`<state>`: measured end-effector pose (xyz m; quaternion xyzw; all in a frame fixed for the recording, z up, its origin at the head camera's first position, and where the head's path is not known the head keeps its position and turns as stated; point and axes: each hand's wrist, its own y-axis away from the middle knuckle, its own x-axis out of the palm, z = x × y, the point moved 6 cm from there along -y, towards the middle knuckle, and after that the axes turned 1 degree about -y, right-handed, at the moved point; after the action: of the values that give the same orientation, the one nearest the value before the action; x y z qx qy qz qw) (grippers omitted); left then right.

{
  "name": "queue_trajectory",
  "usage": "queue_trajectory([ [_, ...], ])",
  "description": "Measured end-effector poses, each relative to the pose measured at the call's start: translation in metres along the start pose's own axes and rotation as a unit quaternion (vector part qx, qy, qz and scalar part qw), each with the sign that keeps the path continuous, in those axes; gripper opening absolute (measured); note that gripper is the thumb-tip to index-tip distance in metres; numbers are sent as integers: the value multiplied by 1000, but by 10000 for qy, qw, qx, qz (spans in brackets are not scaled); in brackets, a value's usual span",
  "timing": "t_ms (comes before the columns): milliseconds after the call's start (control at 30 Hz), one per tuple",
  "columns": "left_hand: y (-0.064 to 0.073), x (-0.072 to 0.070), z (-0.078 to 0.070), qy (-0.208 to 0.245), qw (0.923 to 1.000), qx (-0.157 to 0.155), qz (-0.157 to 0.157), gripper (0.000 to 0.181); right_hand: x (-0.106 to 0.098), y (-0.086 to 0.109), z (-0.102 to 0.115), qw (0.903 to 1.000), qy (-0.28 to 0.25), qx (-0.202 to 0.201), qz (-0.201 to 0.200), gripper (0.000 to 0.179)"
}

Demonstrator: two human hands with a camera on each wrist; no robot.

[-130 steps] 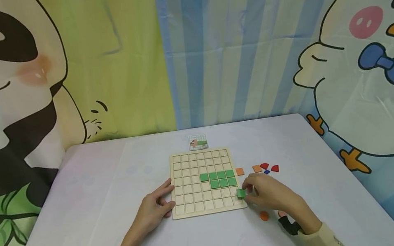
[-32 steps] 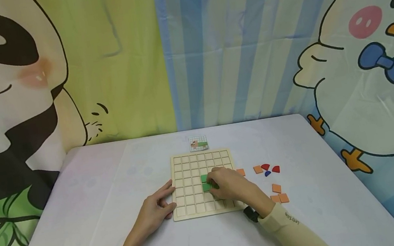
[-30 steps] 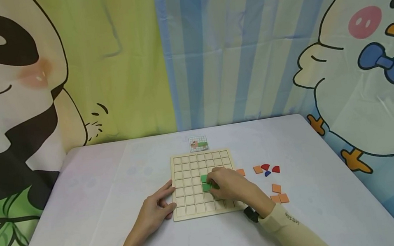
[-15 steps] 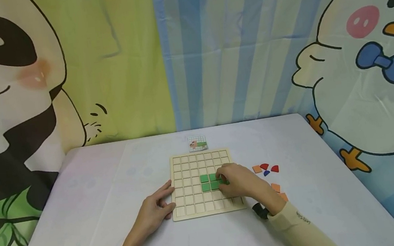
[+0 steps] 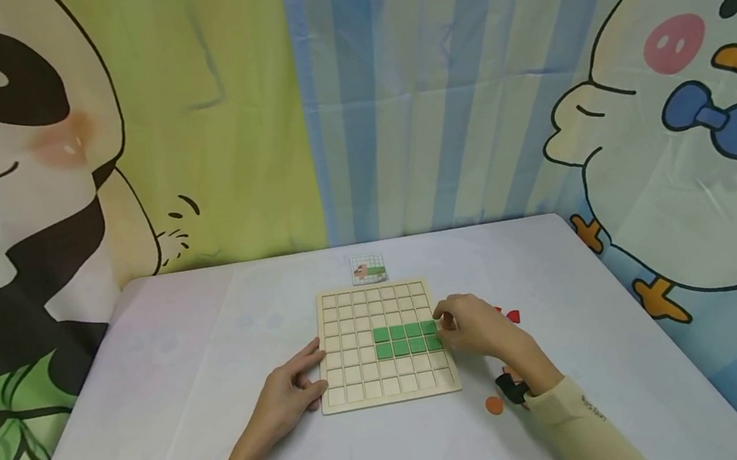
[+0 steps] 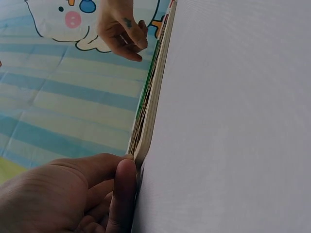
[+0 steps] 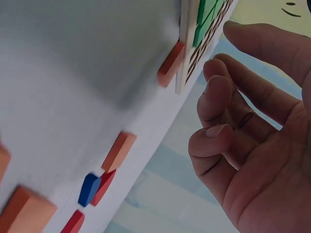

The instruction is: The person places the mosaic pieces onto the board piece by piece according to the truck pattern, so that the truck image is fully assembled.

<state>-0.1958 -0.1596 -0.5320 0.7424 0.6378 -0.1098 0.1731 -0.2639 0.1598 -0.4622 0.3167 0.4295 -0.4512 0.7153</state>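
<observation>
A wooden grid board (image 5: 354, 372) lies flat on the white table. Two rows of green square tiles (image 5: 397, 332) fill cells on its right half, reaching the right edge. My left hand (image 5: 291, 388) rests against the board's left edge; in the left wrist view its thumb and index finger touch the corner. My right hand (image 5: 475, 325) hovers just off the right edge with fingers loosely bent. In the right wrist view, thumb and index finger stand apart with nothing between them. Below that hand an orange tile (image 7: 171, 65) lies against the board's edge.
Behind the board lies a small picture card (image 5: 368, 269) with a gridded design. To the right are a red piece (image 5: 513, 316) and an orange disc (image 5: 494, 405). The right wrist view adds a blue piece (image 7: 89, 189) and another orange tile (image 7: 119, 151), partly covered by my hand in the head view.
My right hand held a green tile at the board's lower right; the lower green row has since gained one. The hand then moved rightward off the tiles. My left hand has stayed put.
</observation>
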Motion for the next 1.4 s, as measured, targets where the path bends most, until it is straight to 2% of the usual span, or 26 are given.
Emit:
queue_trajectory([
  [233,1,0,0,16,10000,22,7,59,-3,0,-16,9996,248,-36,-138,17],
  [700,0,1,2,60,10000,47,2,59,1,-5,-31,9989,310,325,156,22],
  [1167,0,0,1,12,10000,94,23,58,1,-6,-35,9995,248,125,143,20],
  [1400,1,0,0,13,10000,82,35,58,1,-6,-36,9993,255,225,164,19],
])
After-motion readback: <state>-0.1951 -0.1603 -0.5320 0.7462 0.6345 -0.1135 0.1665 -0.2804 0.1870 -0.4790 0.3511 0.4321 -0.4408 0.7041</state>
